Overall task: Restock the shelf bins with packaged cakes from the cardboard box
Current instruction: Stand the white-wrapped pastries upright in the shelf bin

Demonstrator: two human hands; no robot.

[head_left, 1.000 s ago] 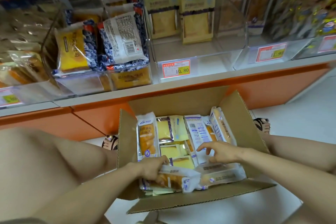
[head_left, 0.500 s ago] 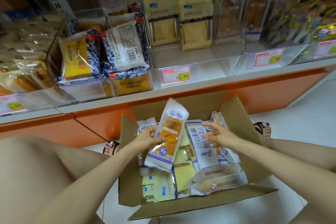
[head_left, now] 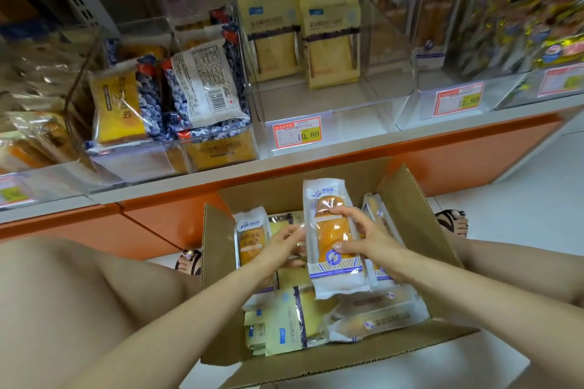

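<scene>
Above the cardboard box (head_left: pixel 410 199), toward its far right corner, the right hand (head_left: pixel 366 240) grips a packaged cake (head_left: pixel 330 275) upright. The left hand (head_left: pixel 278 249), fingers nearly straight, steadies its left side. The pick looks done; next, probably a lift into the matching shelf bin (head_left: pixel 420 110).

Right hand (head_left: pixel 363 241) grips a packaged cake (head_left: pixel 331 275) over the cardboard box (head_left: pixel 410 199), left hand (head_left: pixel 281 246) touching it.

A clear-wrapped orange cake (head_left: pixel 322 230) is held upright over the open box (head_left: pixel 218 262), more packets (head_left: pixel 373 316) jumbled inside; the clear middle bin (head_left: pixel 347 123) holds two yellow packs (head_left: pixel 328 41) at its back.
</scene>
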